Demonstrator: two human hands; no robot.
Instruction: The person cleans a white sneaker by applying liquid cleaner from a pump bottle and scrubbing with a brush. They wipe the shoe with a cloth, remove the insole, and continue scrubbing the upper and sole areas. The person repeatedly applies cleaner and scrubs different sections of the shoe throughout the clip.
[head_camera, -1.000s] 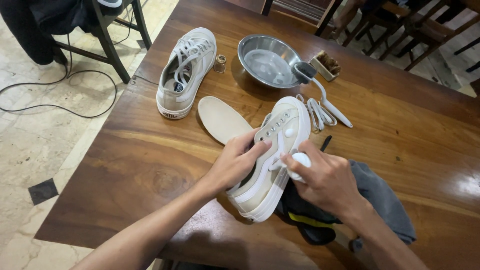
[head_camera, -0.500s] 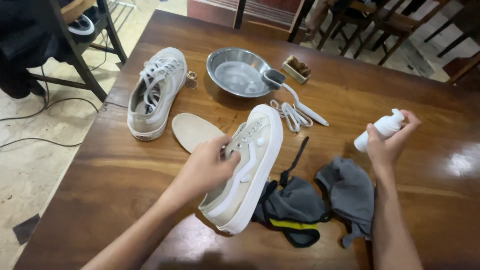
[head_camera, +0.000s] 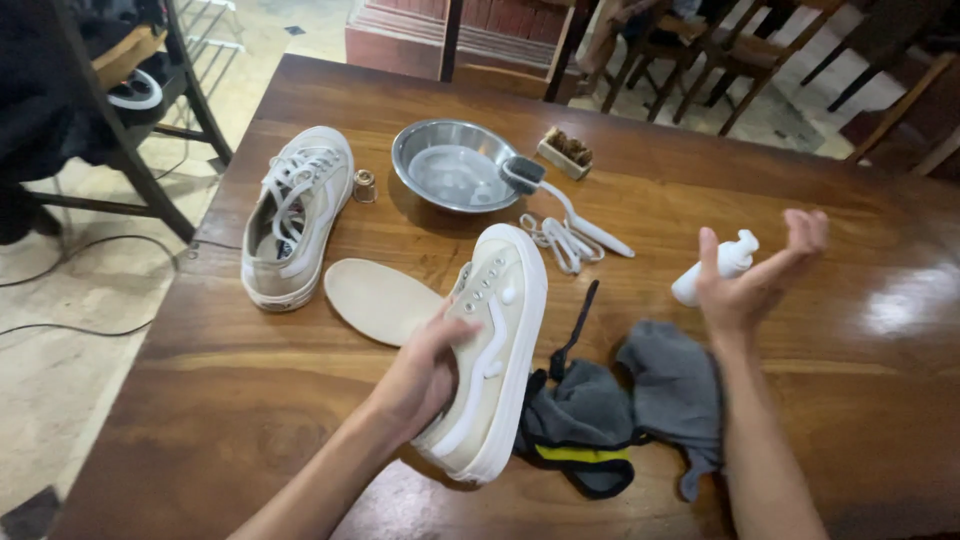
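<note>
Meanwhile, at mid-tabletop (head_camera: 300, 420): left hand (head_camera: 425, 375) clasping a laceless cream shoe (head_camera: 492, 350) tipped on its side, fingers curled around the upper, sole turned toward the right edge. Right hand (head_camera: 750, 285) raised and spread wide, fingers released, gripping nothing, with a small white pump bottle (head_camera: 715, 268) just behind the palm, seemingly resting unheld on the wood. Nearby: grey cloth (head_camera: 640, 400) beside the shoe, loose insole (head_camera: 375, 297), second shoe (head_camera: 295, 215) near the left edge, steel bowl (head_camera: 450, 165) with brush (head_camera: 560, 200) and laces (head_camera: 560, 240) toward the far edge. Possible trouble: bottle toppling or rolling under a stray wrist, white foam on the upper dripping onto the wood, tilted shoe slipping from a one-handed hold.
</note>
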